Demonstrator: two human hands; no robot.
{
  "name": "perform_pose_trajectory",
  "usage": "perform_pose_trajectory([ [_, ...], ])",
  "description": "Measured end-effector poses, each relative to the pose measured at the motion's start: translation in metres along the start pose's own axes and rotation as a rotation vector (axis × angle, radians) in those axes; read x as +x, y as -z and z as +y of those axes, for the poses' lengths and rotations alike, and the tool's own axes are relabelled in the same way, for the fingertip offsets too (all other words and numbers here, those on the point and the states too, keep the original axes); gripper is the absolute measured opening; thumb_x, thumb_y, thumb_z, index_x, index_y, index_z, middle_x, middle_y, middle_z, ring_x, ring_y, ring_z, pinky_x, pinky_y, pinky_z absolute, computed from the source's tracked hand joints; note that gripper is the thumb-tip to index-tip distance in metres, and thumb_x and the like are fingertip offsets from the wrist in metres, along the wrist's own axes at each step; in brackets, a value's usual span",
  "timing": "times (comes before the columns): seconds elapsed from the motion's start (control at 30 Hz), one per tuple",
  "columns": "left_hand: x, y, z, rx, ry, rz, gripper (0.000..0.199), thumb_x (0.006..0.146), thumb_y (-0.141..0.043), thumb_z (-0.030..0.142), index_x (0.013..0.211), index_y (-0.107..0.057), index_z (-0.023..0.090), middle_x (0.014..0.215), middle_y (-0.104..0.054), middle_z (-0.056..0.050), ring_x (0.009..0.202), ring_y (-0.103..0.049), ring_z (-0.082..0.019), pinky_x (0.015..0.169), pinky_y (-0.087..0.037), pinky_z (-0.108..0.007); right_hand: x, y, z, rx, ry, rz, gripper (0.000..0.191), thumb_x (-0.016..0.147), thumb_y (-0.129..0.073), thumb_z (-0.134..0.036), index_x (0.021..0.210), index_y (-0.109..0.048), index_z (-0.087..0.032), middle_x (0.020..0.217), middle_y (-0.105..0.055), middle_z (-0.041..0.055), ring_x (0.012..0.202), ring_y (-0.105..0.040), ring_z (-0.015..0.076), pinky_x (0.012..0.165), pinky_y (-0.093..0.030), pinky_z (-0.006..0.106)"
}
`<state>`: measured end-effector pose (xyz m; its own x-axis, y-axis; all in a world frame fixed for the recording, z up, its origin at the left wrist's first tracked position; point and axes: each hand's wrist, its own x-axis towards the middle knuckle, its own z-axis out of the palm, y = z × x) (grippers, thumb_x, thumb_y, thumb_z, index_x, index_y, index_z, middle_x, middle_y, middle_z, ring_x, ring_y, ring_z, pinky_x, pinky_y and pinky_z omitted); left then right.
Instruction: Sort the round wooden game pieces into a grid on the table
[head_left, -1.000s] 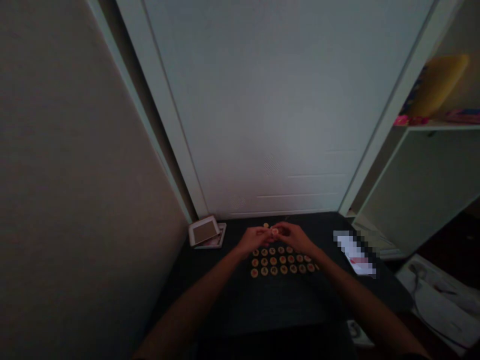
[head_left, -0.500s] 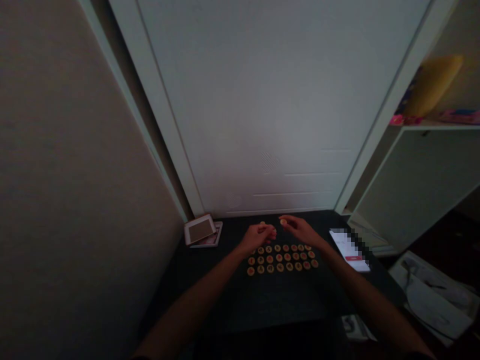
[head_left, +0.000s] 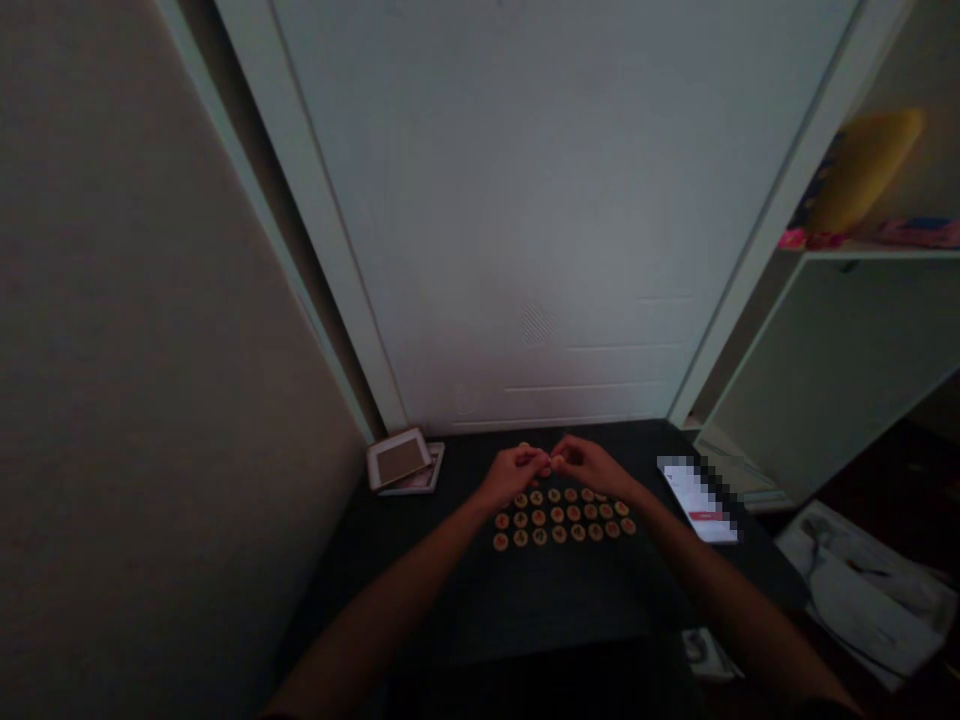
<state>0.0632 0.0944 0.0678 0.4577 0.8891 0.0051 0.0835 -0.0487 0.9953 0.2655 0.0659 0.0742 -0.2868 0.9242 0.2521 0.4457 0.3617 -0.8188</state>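
Observation:
Round pale wooden Chinese chess pieces with red or dark characters lie in three neat rows on the dark table. Just beyond the rows, my left hand hovers with fingers pinched together; what they hold, if anything, I cannot make out. My right hand is closed on one piece, held by the fingertips close to the left fingers. Behind my left hand the top of another piece shows. My hands and wrists hide part of the farthest row.
Two stacked flat frames or boxes lie at the table's left back corner. A phone with a lit screen lies at the right. A white panelled door rises behind the table. White items lie low at the right.
My right hand has moved left and slightly down with its piece, bringing it up to the left fingertips. My left hand has stayed nearly in place.

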Motion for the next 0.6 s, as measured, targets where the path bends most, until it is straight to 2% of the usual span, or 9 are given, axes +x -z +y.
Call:
perform_pose_trajectory([
  [0.2,-0.0020,0.0006,-0.0011,0.039,0.012,-0.017,0.036,0.085,-0.063,0.045,0.098,-0.070,0.012,0.090,-0.075,-0.011,0.080,-0.070,-0.019,0.057,-0.053,-0.024,0.0027,-0.0015,0.0002,-0.011,0.014,0.004,0.026,0.083,-0.064,-0.045,0.090,-0.067,-0.020,0.082,-0.068,0.0020,0.073,-0.061,0.0164,0.067,-0.047,0.027],
  [0.4,-0.0025,0.0022,-0.0055,0.078,0.044,-0.042,0.039,0.086,-0.060,0.049,0.100,-0.069,0.013,0.095,-0.074,-0.012,0.084,-0.070,-0.021,0.057,-0.052,-0.024,0.0048,-0.0032,0.0009,-0.016,0.020,0.048,0.026,0.083,-0.065,-0.045,0.091,-0.067,-0.020,0.085,-0.069,0.0028,0.077,-0.063,0.0175,0.070,-0.050,0.029],
  [0.6,-0.0025,0.0002,-0.0045,0.059,0.063,-0.062,0.042,0.086,-0.059,0.052,0.100,-0.070,0.014,0.098,-0.075,-0.012,0.084,-0.070,-0.020,0.059,-0.052,-0.025,0.0042,-0.0024,0.0008,0.106,-0.035,0.028,0.030,0.081,-0.066,-0.047,0.093,-0.062,-0.020,0.087,-0.069,0.0040,0.080,-0.066,0.0191,0.072,-0.053,0.032],
])
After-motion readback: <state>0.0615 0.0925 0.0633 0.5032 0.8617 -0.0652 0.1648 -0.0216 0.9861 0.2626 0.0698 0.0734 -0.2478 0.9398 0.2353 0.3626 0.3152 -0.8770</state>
